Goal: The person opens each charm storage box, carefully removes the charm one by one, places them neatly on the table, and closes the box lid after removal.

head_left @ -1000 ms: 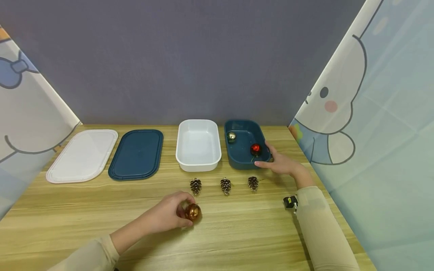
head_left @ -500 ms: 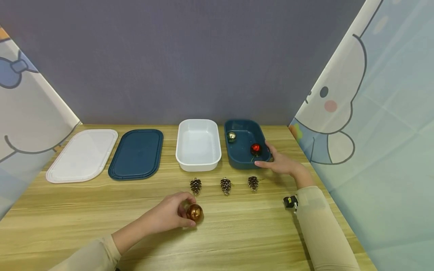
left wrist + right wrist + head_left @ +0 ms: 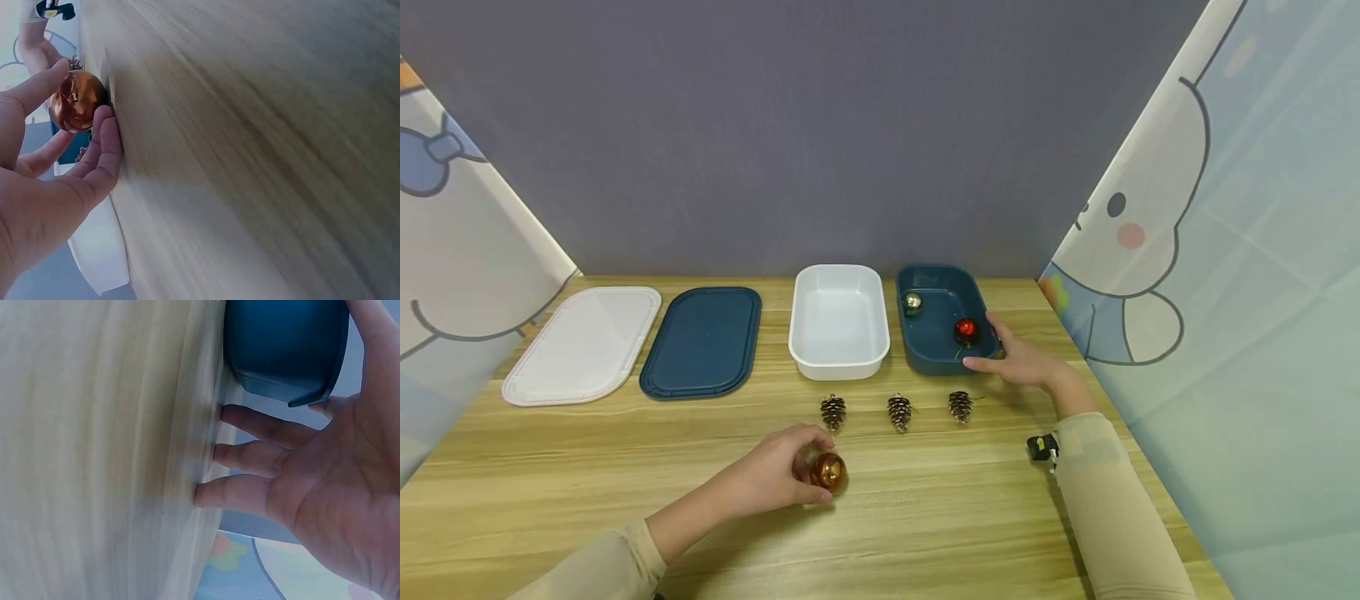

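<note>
The left hand (image 3: pixel 767 472) pinches a shiny copper ball (image 3: pixel 828 472) between thumb and curled fingers, at or just above the table (image 3: pixel 940 517). The ball sits a touch further left than half a second ago; being round, it shows no long axis. Beyond, three pine cones (image 3: pixel 898 413) lie lengthwise near to far. Farther back, the right hand (image 3: pixel 1026 360) spreads around the blue box's (image 3: pixel 942 367) near right corner, unmoved.

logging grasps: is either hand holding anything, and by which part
The left hand holds the copper-coloured bauble by its rounded sides, between thumb and fingers. The right hand spreads open at a corner of the dark blue container, no clear grip.
</note>
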`<state>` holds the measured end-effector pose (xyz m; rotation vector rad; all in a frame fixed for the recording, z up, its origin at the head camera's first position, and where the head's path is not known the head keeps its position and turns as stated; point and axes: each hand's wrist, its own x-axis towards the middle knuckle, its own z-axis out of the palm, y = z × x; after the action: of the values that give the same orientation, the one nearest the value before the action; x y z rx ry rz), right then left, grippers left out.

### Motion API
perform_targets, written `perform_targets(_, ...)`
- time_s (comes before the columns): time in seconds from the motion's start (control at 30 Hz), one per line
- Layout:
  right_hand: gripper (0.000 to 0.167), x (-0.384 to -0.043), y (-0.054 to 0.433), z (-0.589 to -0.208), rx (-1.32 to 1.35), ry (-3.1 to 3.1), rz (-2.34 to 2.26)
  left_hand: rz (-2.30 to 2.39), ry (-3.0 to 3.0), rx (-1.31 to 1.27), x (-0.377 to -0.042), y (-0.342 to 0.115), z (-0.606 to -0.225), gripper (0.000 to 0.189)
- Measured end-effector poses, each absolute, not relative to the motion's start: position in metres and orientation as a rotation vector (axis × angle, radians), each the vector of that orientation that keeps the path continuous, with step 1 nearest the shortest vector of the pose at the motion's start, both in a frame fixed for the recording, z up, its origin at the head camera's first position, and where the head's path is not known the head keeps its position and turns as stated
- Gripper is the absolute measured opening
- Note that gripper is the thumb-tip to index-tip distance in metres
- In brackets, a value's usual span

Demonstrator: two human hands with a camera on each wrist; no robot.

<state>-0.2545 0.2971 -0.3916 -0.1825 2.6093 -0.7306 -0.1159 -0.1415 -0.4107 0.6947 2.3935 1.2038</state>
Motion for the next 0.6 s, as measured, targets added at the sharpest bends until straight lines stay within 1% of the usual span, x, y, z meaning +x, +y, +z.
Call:
perform_targets(0.13, 0.118, -0.256, 0.297, -0.391, -0.186, 2.606, -0.732, 1.119, 2.404, 0.708, -0.122, -0.146, -0.401, 0.071)
perform_targets(0.23, 0.118, -0.257, 0.297, -0.391, -0.190, 2.608, -0.734, 1.001, 2.438, 0.713, -0.134, -0.148, -0.380, 0.076)
perform_targets(0.43, 0.118, -0.255, 0.297, -0.390, -0.184, 2.603, -0.746, 0.901, 2.470, 0.698, -0.174, -0.139, -0.333, 0.072)
perform_targets(0.6, 0.119, -0.254, 0.297, -0.391, -0.182, 2.594, -0.756, 0.865, 2.482, 0.759, -0.201, -0.121, -0.317, 0.070)
